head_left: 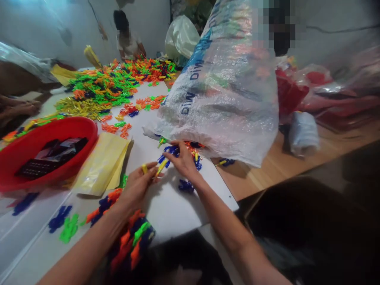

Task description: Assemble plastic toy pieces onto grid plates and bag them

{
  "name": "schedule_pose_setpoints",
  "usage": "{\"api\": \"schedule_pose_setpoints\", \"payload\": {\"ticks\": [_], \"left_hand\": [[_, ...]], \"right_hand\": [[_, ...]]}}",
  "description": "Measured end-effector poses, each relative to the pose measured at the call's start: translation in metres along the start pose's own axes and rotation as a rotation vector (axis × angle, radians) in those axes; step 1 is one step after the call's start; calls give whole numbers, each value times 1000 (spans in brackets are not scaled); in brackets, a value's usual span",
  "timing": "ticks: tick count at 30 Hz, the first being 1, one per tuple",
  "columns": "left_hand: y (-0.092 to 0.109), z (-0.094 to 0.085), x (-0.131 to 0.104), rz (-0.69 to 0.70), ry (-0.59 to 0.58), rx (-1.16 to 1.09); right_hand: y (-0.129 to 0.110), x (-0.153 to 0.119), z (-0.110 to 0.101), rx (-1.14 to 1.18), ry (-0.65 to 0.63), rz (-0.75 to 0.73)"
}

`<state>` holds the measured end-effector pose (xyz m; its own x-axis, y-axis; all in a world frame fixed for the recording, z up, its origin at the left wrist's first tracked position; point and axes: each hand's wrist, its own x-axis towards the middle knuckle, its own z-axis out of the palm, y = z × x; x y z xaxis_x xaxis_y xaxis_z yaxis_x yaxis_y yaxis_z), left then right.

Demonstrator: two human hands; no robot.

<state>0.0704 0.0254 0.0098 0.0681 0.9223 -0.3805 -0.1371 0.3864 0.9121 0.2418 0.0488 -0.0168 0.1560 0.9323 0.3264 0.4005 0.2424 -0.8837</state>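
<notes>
My left hand [141,184] is closed, with its fingertips on a slim yellow plastic piece [162,168]. Another bit of yellow shows at its index finger. Just beyond, my right hand [185,161] pinches a dark blue plastic figure [168,152] that meets the yellow piece. Small orange, yellow and blue pieces [196,152] lie beside the right hand, at the mouth of a large white woven sack [228,103]. A lone blue figure [186,186] rests on the white tabletop [175,213] under my right wrist.
A red basin [89,136] with dark packets stands at left, beside a folded yellow packet [101,164]. Mixed coloured figures [101,85] are heaped at the back. Behind them sits a person [130,43]; another person's hands [18,107] show at far left. A white roll [304,134] stands right.
</notes>
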Motion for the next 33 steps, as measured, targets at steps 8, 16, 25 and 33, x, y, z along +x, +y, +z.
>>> {"api": "schedule_pose_setpoints", "payload": {"ticks": [8, 16, 25, 33], "left_hand": [[2, -11, 1, -135, -107, 67], [-14, -12, -7, -148, -199, 270], [-18, -18, -22, -57, -385, 270], [-13, -13, -34, -154, -486, 162]], "right_hand": [[53, -94, -13, -812, -451, 55], [40, -92, -25, -42, -380, 135], [-12, -60, -26, 520, -419, 236], [-4, -69, -27, 700, -555, 262]]}}
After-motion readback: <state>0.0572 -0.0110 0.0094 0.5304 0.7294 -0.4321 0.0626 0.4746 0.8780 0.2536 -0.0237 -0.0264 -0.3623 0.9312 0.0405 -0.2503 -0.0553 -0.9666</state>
